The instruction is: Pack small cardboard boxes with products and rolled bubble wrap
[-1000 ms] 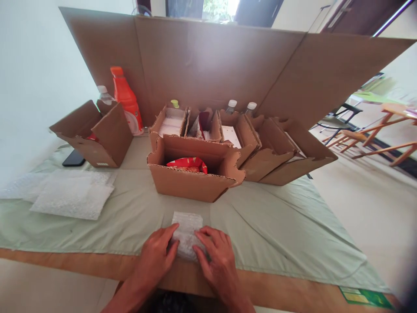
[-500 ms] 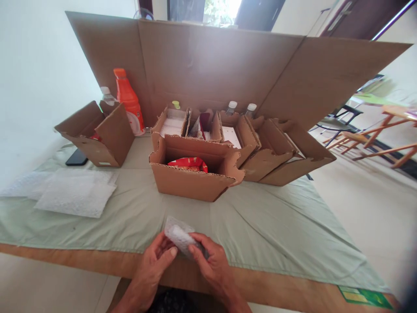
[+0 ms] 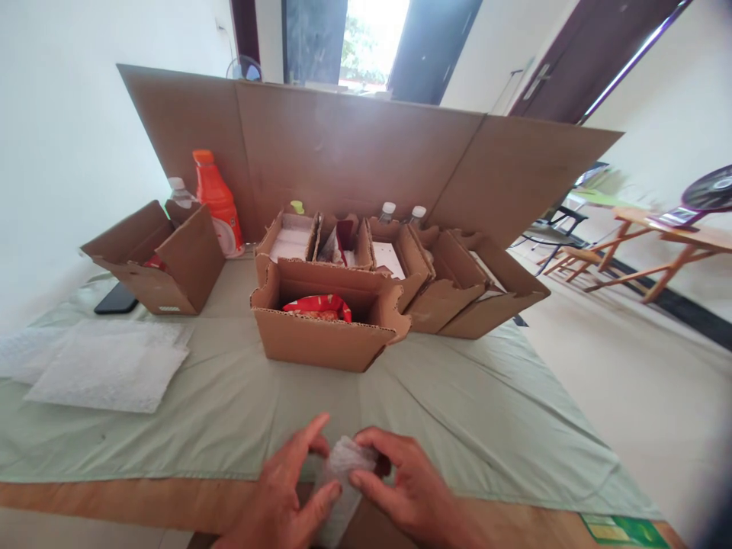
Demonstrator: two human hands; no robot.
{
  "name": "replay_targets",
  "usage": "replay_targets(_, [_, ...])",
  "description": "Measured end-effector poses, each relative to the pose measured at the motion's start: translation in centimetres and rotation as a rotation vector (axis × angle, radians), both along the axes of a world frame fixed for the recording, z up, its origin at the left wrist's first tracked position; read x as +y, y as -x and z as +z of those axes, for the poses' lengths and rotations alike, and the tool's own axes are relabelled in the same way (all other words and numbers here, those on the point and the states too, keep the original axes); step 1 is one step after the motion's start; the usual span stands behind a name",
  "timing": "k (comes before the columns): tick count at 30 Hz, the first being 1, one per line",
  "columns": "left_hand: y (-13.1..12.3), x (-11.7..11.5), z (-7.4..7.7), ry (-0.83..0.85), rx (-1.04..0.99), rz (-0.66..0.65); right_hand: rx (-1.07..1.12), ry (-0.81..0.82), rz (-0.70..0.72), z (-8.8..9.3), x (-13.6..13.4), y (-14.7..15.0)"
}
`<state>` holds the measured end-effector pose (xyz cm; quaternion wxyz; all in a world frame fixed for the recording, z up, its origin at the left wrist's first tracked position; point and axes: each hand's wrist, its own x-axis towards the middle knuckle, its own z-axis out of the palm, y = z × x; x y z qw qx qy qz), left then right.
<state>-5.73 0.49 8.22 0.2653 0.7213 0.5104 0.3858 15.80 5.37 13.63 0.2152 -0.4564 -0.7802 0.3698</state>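
At the front edge of the table, a clear bubble-wrap roll (image 3: 350, 456) is pinched between the thumb and fingers of my right hand (image 3: 403, 480). Part of the wrap hangs below toward my lap; what it contains, if anything, I cannot make out. My left hand (image 3: 294, 484) is beside it with thumb and fingers apart, the thumb close to the wrap. Beyond my hands stands an open cardboard box (image 3: 320, 347) holding a red packet (image 3: 320, 306).
Behind that box several cardboard bins (image 3: 394, 267) stand in a row before a tall cardboard screen (image 3: 354, 152). On the left are flat bubble-wrap sheets (image 3: 108, 366), a black phone (image 3: 116, 298), another box (image 3: 177, 282) and an orange bottle (image 3: 217, 202).
The wrap has turned more upright and dropped nearer the table edge. My left hand has loosened and spread from it, while my right hand keeps its pinch. The camera view has shifted.
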Motion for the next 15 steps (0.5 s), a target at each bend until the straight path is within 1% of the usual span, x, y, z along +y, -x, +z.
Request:
replay_targets(2, [0.4, 2.0, 2.2, -0.240, 0.084, 0.082, 0.037, -0.135, -0.048, 3.2, 1.4, -1.2])
replay_targets(4, [0.9, 4.6, 4.8, -0.450, 0.165, 0.173, 0.061, -0.342, -0.150, 6.9, 3.2, -2.3])
replay_targets(6, [1.2, 7.3, 7.0, -0.577, 0.246, 0.252, 0.034, -0.577, -0.269, 10.3, 5.4, -2.9])
replay_targets(8, [1.4, 9.4, 8.1, -0.619, 0.308, 0.292, -0.063, -0.741, -0.371, 12.5, 7.9, -2.5])
replay_targets(9, [1.4, 10.1, 8.2, -0.621, 0.326, 0.297, -0.147, -0.785, -0.400, 13.1, 9.3, -1.9])
replay_targets(11, [1.3, 10.9, 8.0, -0.622, 0.332, 0.295, -0.394, -0.798, -0.393, 13.4, 12.0, -0.2])
replay_targets(13, [1.2, 11.0, 7.5, -0.632, 0.317, 0.295, -0.689, -0.743, -0.304, 12.8, 14.5, 1.7])
replay_targets(15, [1.1, 10.8, 7.1, -0.640, 0.303, 0.295, -0.917, -0.655, -0.181, 11.7, 16.4, 3.5])
